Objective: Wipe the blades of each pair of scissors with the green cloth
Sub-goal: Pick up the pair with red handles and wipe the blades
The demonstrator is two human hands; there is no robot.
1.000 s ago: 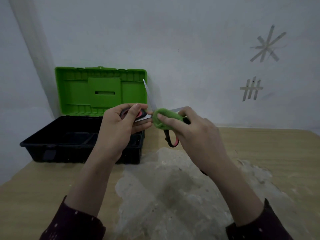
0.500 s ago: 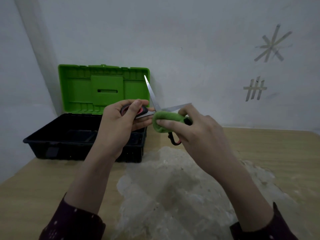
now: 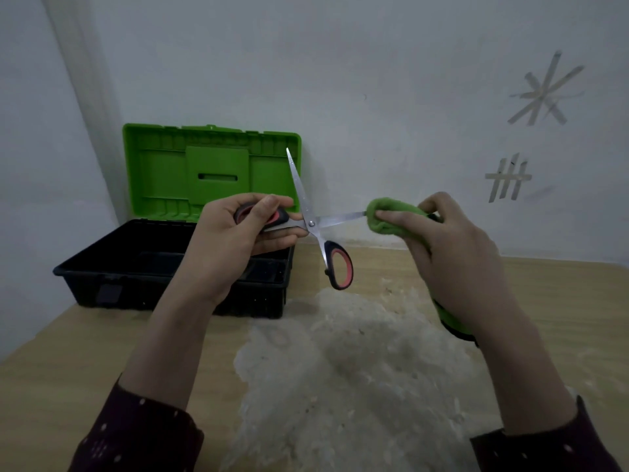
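**Clerk:** Position of the scissors?

**Inspector:** The scissors [image 3: 311, 223] are held in the air above the table [image 3: 561, 294], just right of the toolbox [image 3: 177, 298]. The blades are spread wide. One blade points up and crosses in front of the right edge of the raised lid [image 3: 163, 172]. The other runs to the right, and its tip is buried in the green cloth [image 3: 388, 216].

**Clerk:** Left hand?

**Inspector:** The left hand [image 3: 235, 243] has its fingers and thumb curled round one black-and-red handle loop and grips it firmly. The second loop hangs free below the pivot, and no finger touches it.

**Clerk:** Right hand?

**Inspector:** The right hand [image 3: 452, 253] is closed on the cloth. Thumb and fingers pinch a folded wad of it around the end of the right-pointing blade. The rest of the cloth trails down under the wrist, and its lower end is partly hidden by the forearm.

**Clerk:** Surroundings?

**Inspector:** The toolbox sits at the far left of the table with its black base open and its green lid upright against the wall [image 3: 374, 80]. I cannot make out what is inside the base. A pale worn patch [image 3: 357, 369] spreads over the near centre of the tabletop. Tape marks [image 3: 541, 93] are stuck to the wall at far right. Both forearms end in dark spotted sleeves [image 3: 143, 434] at the near edge.
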